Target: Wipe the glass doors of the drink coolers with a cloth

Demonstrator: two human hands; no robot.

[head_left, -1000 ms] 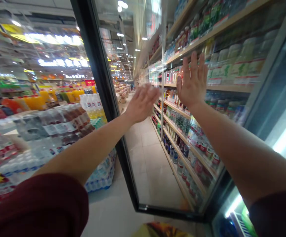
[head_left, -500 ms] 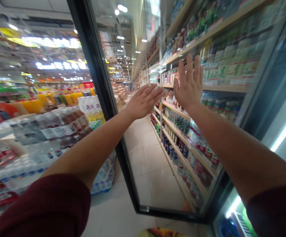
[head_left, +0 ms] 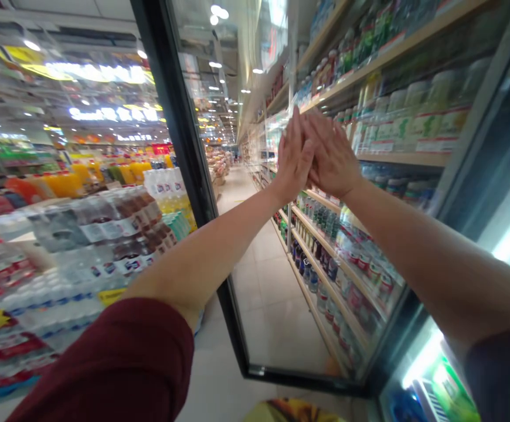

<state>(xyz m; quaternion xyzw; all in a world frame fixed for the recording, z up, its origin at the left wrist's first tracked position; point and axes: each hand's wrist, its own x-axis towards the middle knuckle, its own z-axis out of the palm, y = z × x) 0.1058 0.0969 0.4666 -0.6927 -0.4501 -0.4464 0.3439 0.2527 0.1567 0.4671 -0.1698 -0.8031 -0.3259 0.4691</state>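
Note:
Both my arms reach forward at head height in front of an open glass cooler door (head_left: 220,246). My left hand (head_left: 293,157) and my right hand (head_left: 332,157) meet in the air, fingers stretched out and overlapping at the tips, palm against palm. Neither hand holds anything. Through the glass behind them I see shelves of bottled drinks (head_left: 338,252). Dark red sleeves cover my upper arms.
The door's black frame (head_left: 180,140) runs from top to floor just left of my hands. Stacked packs of bottled drinks (head_left: 101,234) fill the left side. The lit cooler interior (head_left: 435,375) is at the lower right. A tiled aisle runs ahead.
My hands were apart, the right one raised with spread fingers. The left hand rose and moved right, the right one tilted left, and the two now touch.

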